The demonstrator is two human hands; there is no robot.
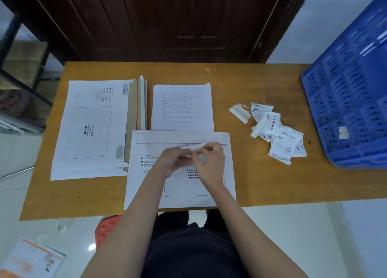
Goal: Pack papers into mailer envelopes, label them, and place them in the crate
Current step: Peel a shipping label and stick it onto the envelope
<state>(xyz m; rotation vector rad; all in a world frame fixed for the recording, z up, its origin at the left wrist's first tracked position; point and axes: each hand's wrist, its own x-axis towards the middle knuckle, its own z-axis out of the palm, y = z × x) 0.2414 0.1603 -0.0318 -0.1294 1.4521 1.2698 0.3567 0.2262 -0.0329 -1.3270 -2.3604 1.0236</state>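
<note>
Over the near edge of the wooden table (261,185), both forearms reach forward and the 2 hands meet above 1 white mailer envelope (146,185). Left hand (173,159) and right hand (209,162) each pinch a thin white strip (193,146). Beyond lie 1 envelope stack (90,129), 1 paper pile (182,106), loose labels (278,131) and 1 blue crate (351,102) at right.

arms: 2, bare, no sleeves | clothing (194,250): black | jewellery: cannot tell
</note>
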